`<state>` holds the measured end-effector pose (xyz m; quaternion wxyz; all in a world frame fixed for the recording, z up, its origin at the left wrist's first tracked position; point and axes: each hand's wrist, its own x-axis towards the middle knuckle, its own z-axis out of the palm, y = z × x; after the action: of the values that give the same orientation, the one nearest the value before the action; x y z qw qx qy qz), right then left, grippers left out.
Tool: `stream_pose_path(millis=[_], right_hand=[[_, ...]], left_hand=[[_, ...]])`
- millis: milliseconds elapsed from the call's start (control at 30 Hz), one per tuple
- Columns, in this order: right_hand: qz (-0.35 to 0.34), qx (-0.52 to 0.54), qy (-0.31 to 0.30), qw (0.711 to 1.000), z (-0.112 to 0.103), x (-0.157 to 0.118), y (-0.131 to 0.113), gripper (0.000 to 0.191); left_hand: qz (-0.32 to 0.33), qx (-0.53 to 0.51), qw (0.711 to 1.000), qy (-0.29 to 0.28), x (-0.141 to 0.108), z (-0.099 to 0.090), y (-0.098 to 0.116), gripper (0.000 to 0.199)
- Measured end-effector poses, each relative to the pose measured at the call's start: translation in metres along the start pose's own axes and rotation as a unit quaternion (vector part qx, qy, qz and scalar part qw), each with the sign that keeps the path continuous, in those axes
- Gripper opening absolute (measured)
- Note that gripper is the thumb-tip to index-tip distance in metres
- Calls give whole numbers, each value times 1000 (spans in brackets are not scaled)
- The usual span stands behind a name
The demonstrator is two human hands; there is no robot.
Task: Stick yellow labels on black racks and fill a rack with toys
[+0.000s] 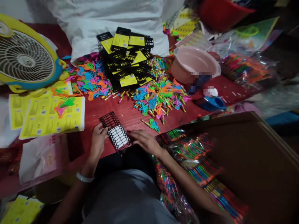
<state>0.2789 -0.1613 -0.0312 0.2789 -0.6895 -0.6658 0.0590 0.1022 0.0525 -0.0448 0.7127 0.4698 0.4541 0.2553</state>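
Black tray [116, 130] likely being steadied at the table's [126, 113] front edge: left hand [98, 140] pinches, right hand [147, 141] lies loosely extended; next needs firmness.

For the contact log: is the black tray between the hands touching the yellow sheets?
Apart: the head view shows red tabletop between tray and sheets.

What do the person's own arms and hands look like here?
Both the left hand and right hand are ungloved, with no sleeves visible on the forearms. A pale, rounded bangle circles the left wrist; none shows on the right.
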Motion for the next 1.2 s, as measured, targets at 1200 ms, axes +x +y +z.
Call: stream_pose_path(millis=[1200], right_hand=[[328, 481, 99, 807, 51, 93, -18, 40]], left_hand=[[261, 437, 861, 7, 0, -27, -16, 44]])
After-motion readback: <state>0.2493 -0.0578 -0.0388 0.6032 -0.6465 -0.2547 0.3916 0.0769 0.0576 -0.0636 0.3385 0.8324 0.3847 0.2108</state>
